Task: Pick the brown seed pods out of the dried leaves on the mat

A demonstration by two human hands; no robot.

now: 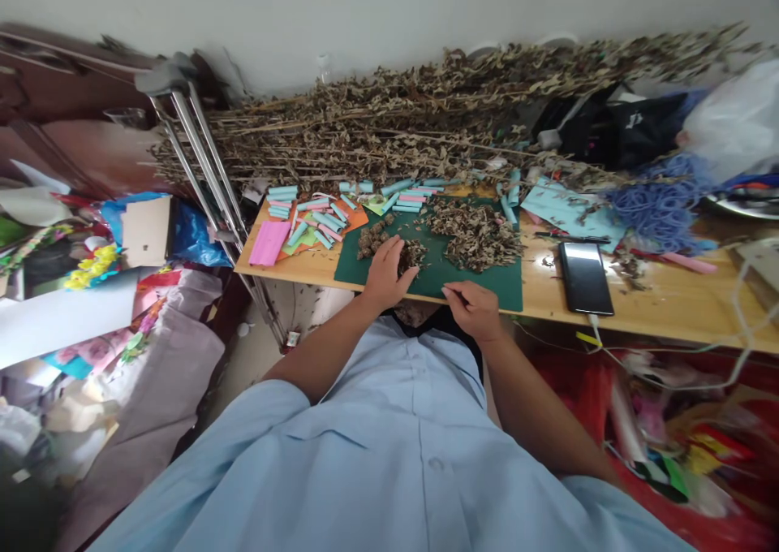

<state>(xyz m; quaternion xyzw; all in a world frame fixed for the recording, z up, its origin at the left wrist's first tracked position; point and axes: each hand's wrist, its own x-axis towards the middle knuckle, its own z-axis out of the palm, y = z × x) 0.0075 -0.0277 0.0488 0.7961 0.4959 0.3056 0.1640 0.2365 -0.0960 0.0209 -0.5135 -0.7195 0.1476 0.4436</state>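
Note:
My left hand (387,274) lies on the green mat (429,276), its fingers and thumb spread beside a small heap of crumbled dry leaves (415,253). Round brown clumps (372,240) sit just beyond its fingertips. My right hand (473,308) rests at the mat's front edge with fingers curled and thumb against the forefinger; whether it pinches anything is too small to tell. A larger pile of dried leaves (480,235) lies on the mat beyond it. Blue and pink paper rolls (329,219) lie at the left, near a pink paper stack (268,243).
Long dried leafy stalks (377,130) run along the wall. A phone (585,278) with a cable lies right of the mat, near blue cord (660,199). Metal crutches (204,146) lean at the table's left end. A red bag (699,454) sits below right.

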